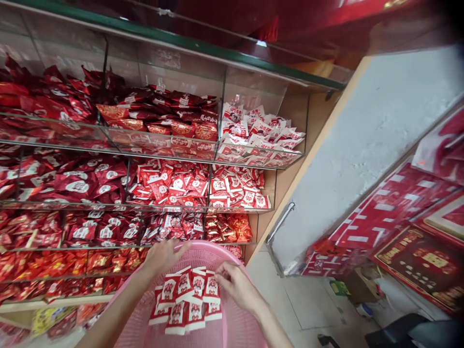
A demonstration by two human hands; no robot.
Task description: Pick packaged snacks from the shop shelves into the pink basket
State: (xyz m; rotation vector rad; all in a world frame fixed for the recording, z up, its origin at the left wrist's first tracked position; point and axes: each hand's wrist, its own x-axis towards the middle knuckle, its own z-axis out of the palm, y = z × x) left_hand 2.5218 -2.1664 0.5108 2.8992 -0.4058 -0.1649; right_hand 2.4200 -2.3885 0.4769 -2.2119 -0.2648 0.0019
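Observation:
A pink plastic basket (242, 323) stands below the shelves, with several red and white candy packets (195, 309) lying overlapped inside it. At the basket's far left rim is my left hand (164, 257), its fingers closed over the rim. My right hand (232, 284) is inside the basket at the right, its fingertips pinched together beside the upper right packet. Whether a packet is between those fingertips is too small to tell.
Glass-fronted shelves (170, 155) hold red, dark red and white packets (261, 128) in divided compartments. A grey wall (362, 125) rises at the right, beside red boxes (427, 261). Tiled floor (308, 299) and a dark chair-like object (409, 333) show at the lower right.

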